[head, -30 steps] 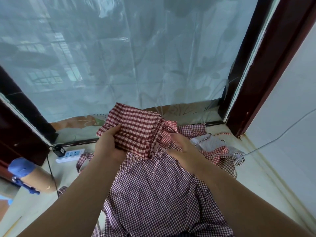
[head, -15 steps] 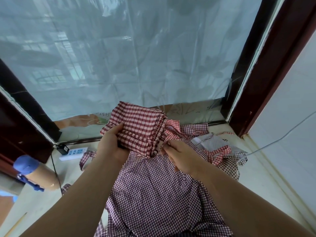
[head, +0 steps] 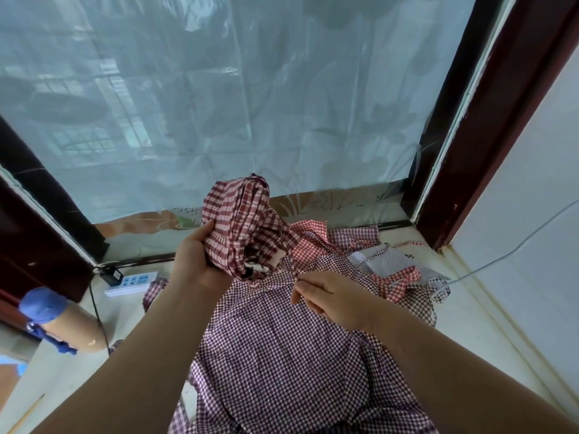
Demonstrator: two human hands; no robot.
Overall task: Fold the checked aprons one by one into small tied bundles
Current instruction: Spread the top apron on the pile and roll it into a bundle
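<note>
Clutching the folded apron (head: 238, 220), left hand (head: 197, 261); right hand (head: 332, 299) pinches its strap (head: 286, 242); aprons (head: 282, 355) heaped beneath.

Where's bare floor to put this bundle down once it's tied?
Two patches. Right: floor between the aprons and the white wall, though a cable crosses its far end. Left: between the aprons, power strip and cardboard roll. The middle is crowded with aprons.

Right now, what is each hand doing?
Left hand: gripping the folded apron bundle.
Right hand: pinching a strap running from that bundle.
</note>
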